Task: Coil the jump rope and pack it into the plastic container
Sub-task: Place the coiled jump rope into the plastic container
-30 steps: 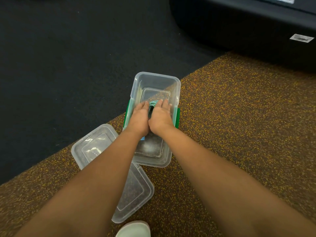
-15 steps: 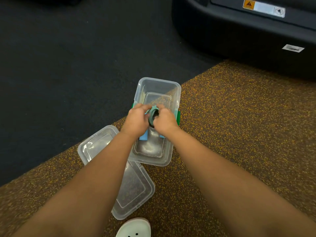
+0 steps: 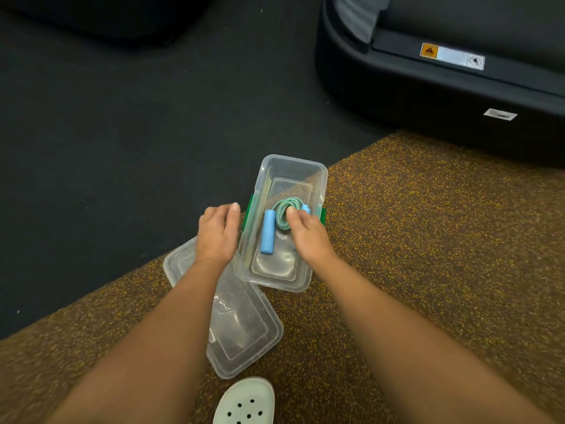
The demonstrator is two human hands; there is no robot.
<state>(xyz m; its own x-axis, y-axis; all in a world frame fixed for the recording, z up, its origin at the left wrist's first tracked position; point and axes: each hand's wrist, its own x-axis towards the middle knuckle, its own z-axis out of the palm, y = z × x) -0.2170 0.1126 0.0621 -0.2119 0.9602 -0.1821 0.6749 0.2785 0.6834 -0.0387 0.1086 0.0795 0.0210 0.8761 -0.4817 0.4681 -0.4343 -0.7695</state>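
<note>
Container: A clear, rectangular plastic container (image 3: pixel 294 162) with green side clips sat open on the brown speckled floor (image 3: pixel 428 240), its far end over a black mat (image 3: pixel 122 148).
Rope: The teal braided jump rope (image 3: pixel 282 213) lay coiled near the middle of the container. One light-blue foam handle (image 3: pixel 267 235) lay left of the coil.
Right grip: Your right grip (image 3: pixel 306 237) reached into the container, thumb touching the coil. Your fingers were hidden, so I cannot tell whether it held the rope.
Left grip: Your left grip (image 3: pixel 217 231) was relaxed and held nothing, just beside the container's left wall.
Lid: A clear plastic lid (image 3: pixel 244 335) lay flat, partly under the container's near corner.
Foreground: A white perforated clog (image 3: pixel 244 405).
</note>
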